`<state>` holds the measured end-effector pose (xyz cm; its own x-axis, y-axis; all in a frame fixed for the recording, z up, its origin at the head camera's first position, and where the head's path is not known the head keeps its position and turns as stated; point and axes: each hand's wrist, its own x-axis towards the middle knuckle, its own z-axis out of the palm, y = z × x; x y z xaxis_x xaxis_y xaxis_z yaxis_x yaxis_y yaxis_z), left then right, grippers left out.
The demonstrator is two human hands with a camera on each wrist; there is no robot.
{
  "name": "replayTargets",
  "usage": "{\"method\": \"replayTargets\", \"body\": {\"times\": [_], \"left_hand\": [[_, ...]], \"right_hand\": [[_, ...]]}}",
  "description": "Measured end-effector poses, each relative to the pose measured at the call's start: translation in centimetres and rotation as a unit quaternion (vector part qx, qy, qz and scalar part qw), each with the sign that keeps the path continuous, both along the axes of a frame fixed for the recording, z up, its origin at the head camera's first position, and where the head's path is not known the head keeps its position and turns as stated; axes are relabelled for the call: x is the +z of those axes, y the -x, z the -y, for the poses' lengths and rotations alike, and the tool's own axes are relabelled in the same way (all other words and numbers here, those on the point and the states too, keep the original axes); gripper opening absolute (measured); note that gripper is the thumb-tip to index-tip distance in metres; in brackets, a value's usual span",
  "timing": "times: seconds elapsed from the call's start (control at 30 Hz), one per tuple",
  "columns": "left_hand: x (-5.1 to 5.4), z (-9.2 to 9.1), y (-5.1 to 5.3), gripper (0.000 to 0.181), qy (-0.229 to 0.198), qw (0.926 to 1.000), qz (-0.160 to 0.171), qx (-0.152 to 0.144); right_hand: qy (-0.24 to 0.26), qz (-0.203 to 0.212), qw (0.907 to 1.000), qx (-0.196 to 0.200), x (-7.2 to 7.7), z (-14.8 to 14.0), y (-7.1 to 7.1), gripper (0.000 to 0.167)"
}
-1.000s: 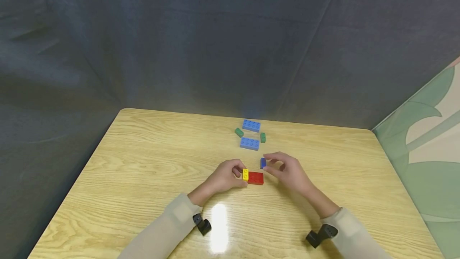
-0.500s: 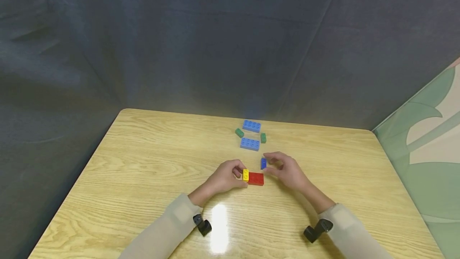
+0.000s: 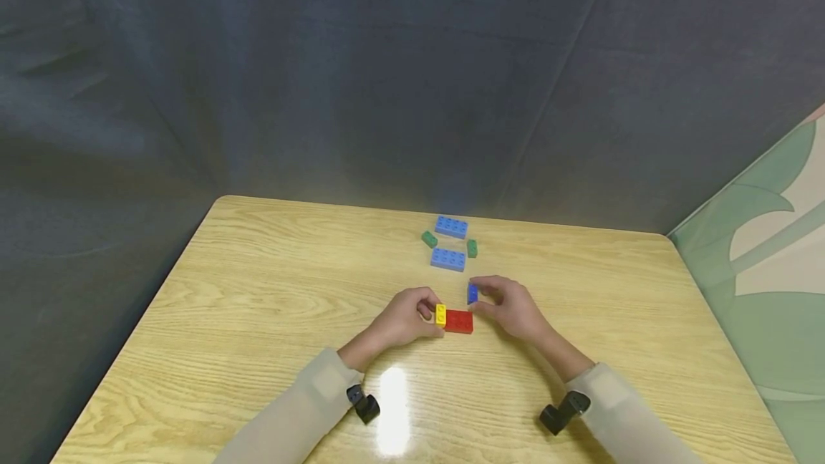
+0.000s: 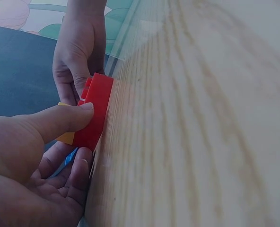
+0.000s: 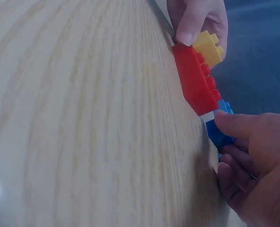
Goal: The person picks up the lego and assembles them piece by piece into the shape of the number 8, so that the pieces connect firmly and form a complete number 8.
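My left hand (image 3: 404, 316) grips the left end of a red building brick (image 3: 459, 321), with its thumb along the near side. A small yellow brick (image 3: 441, 315) sits on top of that end; in the right wrist view, the yellow brick (image 5: 208, 48) stands on the studs of the red brick (image 5: 193, 78). My right hand (image 3: 512, 306) pinches a small dark blue brick (image 3: 473, 293) between thumb and fingers, just behind the red brick's right end. In the right wrist view the dark blue brick (image 5: 218, 134) is apart from the red one.
Farther back on the wooden table (image 3: 290, 271) lie two lighter blue bricks, one behind (image 3: 451, 226) and one in front (image 3: 447, 258). A green brick (image 3: 429, 238) is to their left and another green brick (image 3: 473, 248) to their right. A dark curtain (image 3: 387, 92) hangs behind the table.
My right hand has shifted slightly left, and its thumb and fingers have come in around the dark blue brick. The left hand and the red and yellow bricks have stayed practically still.
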<state>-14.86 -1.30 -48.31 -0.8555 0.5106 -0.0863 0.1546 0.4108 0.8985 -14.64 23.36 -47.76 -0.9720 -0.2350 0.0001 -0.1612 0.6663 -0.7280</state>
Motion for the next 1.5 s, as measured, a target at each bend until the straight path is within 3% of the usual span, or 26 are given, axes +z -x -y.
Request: {"method": "replayTargets", "body": {"times": [1.13,1.5], "left_hand": [[-0.1,-0.2,0.0,0.031,0.01,0.9999,-0.004,0.005],[0.2,-0.2,0.0,0.031,0.018,0.9998,0.0,0.005]], "right_hand": [[-0.005,-0.034,0.9994,0.0,-0.6,0.2,-0.1,0.042],[0.004,-0.043,0.9991,-0.007,1.0,-0.4,-0.3,0.041]]}}
